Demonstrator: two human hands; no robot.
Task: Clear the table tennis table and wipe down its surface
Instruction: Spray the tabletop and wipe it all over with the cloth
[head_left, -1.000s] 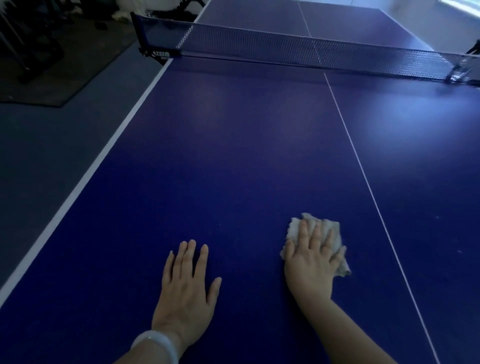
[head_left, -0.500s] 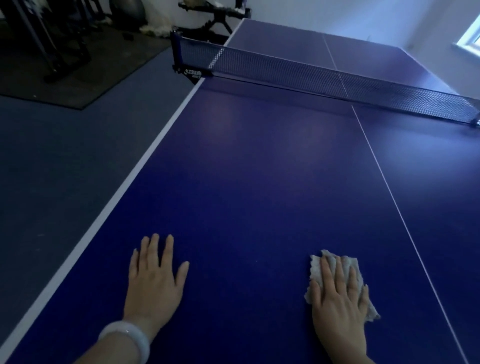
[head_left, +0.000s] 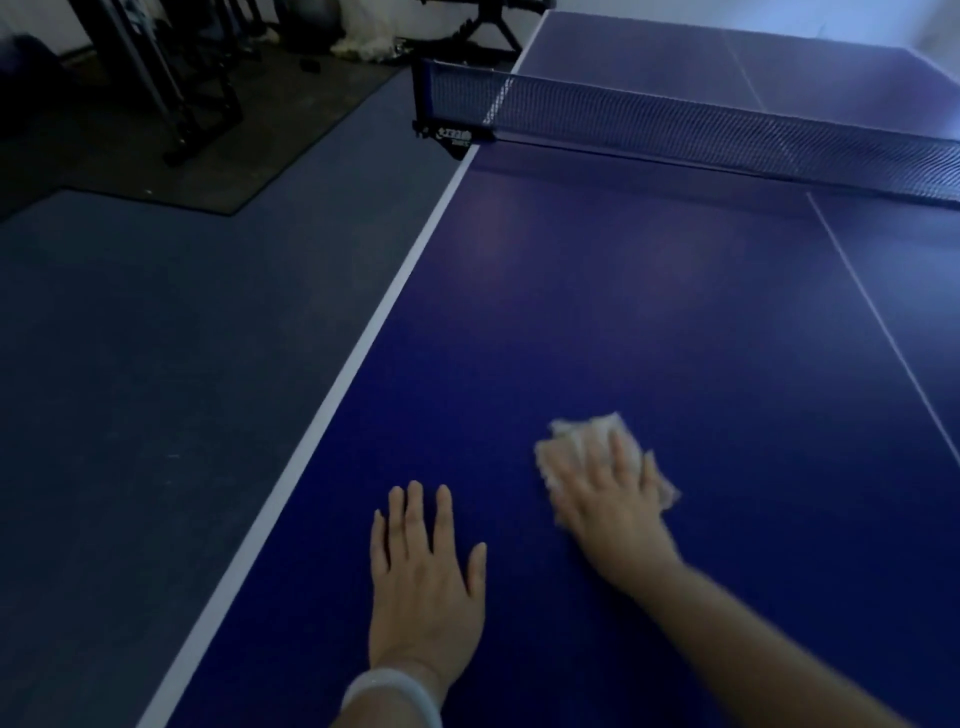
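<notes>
The blue table tennis table (head_left: 623, 312) fills the view, its white left edge line running diagonally. A crumpled white cloth (head_left: 589, 434) lies on the near half. My right hand (head_left: 605, 499) presses flat on the cloth with straight fingers; it is blurred by motion. Flat on the bare table to its left rests my left hand (head_left: 423, 577), fingers straight, a pale bracelet on the wrist. The two hands are close together, with a narrow gap between them.
The dark net (head_left: 727, 130) spans the table at the back, its clamp (head_left: 452, 136) on the left edge. Left of the table is blue floor (head_left: 156, 389), then a dark mat (head_left: 208, 130) with black metal stands and equipment at the top left.
My right hand has slid the cloth to the left, nearer my left hand. The camera view has swung left, showing more floor. My left hand stays flat on the table.
</notes>
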